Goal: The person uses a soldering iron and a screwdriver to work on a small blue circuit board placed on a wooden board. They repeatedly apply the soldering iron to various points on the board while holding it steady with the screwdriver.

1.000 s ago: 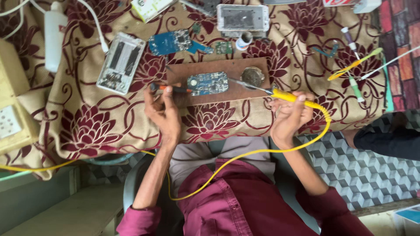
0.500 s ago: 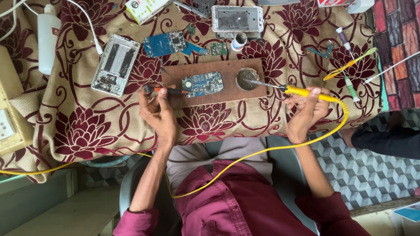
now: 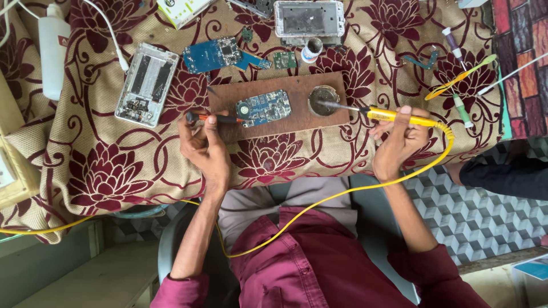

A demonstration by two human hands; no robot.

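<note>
A blue circuit board point(image 3: 264, 107) lies on a brown wooden board point(image 3: 279, 105) on the flowered cloth. My left hand point(image 3: 204, 149) holds a dark, orange-banded tool point(image 3: 214, 118) whose tip touches the circuit board's left edge. In my right hand point(image 3: 399, 140) is a yellow soldering iron point(image 3: 394, 116); its metal tip rests in a small round tin point(image 3: 323, 100) on the wooden board's right end. The iron's yellow cord point(image 3: 319, 202) loops down across my lap.
An opened phone shell point(image 3: 146, 84), another blue board point(image 3: 214, 54), a phone frame point(image 3: 309, 18), a small pot point(image 3: 311, 50) and a white bottle point(image 3: 53, 48) lie farther back. Tweezers and small screwdrivers point(image 3: 459, 80) sit at the right. Someone's dark sleeve point(image 3: 505, 177) shows at the right.
My right hand has carried the soldering iron rightward, its tip moving from beside the circuit board into the round tin. My left hand has stayed holding its tool against the board.
</note>
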